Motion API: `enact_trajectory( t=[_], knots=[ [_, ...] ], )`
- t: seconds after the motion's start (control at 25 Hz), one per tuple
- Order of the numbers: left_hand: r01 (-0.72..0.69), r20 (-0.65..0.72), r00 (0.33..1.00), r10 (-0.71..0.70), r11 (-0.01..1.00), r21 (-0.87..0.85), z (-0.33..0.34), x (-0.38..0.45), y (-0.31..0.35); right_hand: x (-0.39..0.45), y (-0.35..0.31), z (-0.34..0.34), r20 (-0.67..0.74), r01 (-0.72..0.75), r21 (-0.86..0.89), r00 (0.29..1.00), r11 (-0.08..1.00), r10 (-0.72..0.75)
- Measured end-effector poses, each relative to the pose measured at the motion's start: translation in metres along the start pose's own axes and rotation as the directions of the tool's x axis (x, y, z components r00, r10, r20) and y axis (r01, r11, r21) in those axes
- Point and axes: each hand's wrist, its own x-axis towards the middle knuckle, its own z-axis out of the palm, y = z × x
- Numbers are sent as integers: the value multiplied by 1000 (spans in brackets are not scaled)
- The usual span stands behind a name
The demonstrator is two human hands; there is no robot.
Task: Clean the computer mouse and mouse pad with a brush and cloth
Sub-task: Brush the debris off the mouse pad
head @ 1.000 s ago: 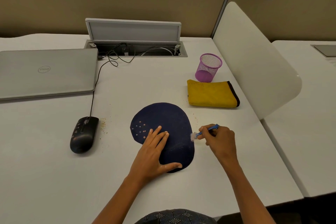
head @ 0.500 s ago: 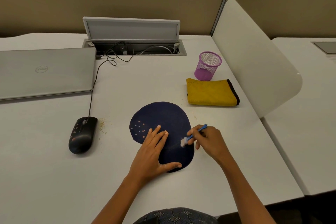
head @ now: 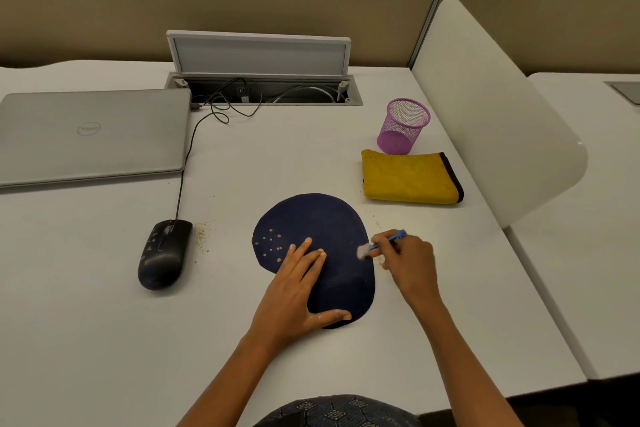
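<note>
White desk point(head: 104, 340) fills the frame, and at lower centre the left hand point(head: 298, 291) lies flat and released on the dark mouse pad point(head: 332, 218), pinning it, while the right hand point(head: 408, 263) pinches a small blue brush point(head: 382, 245) whose bristles meet the pad's right edge. Brushing looks only partly done: pale crumbs point(head: 272, 243) dot the pad's left side and more lie beside the black mouse point(head: 162, 255) at mid left. Farther back at right the folded yellow cloth point(head: 408, 178) sits apparently unused by a purple mesh cup point(head: 403, 125), so wiping remains.
</note>
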Motion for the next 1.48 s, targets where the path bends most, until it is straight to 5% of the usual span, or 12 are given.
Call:
enact_trajectory(
  t=[0.08,0.12,0.28,0.52,0.64,0.76,0.88,0.96,1.12,1.2,1.36,1.48],
  knots=[
    [-1,-14,1000,1,1000,8,0,0,1,4,4,-4,-155,-41,-20,987,999,37],
    [-5,-24,1000,5,1000,17,-1,0,1,6,3,-6,-115,-32,35,993,999,36],
    [-9,-28,1000,10,1000,27,0,0,1,-5,-12,-7,282,9,255,956,967,-83],
    [-5,-58,998,7,999,35,-3,0,3,8,-4,-6,-186,-114,33,975,993,118],
    [-6,-50,999,6,1000,1,-2,0,2,1,-14,-6,99,5,321,994,947,-38],
    [-23,-49,999,23,1000,-8,-1,-1,0,-4,-10,2,276,46,322,951,946,-140],
    [-32,-67,997,33,999,23,-1,-1,0,5,0,4,-28,13,106,1000,994,-10],
    [-45,-82,995,48,998,38,-2,-1,2,9,8,2,-242,-49,4,969,999,48],
    [-74,-124,989,81,996,57,-4,0,3,4,1,2,103,176,231,974,957,-204],
    [-80,-135,987,87,995,55,-3,0,3,1,-2,5,202,172,310,949,935,-242],
    [-81,-139,986,95,992,99,-3,-2,2,9,2,0,-142,41,1,989,999,-41],
    [-52,-126,989,71,988,143,-4,-3,4,8,-5,-8,-149,80,212,988,974,-49]
  ],
)
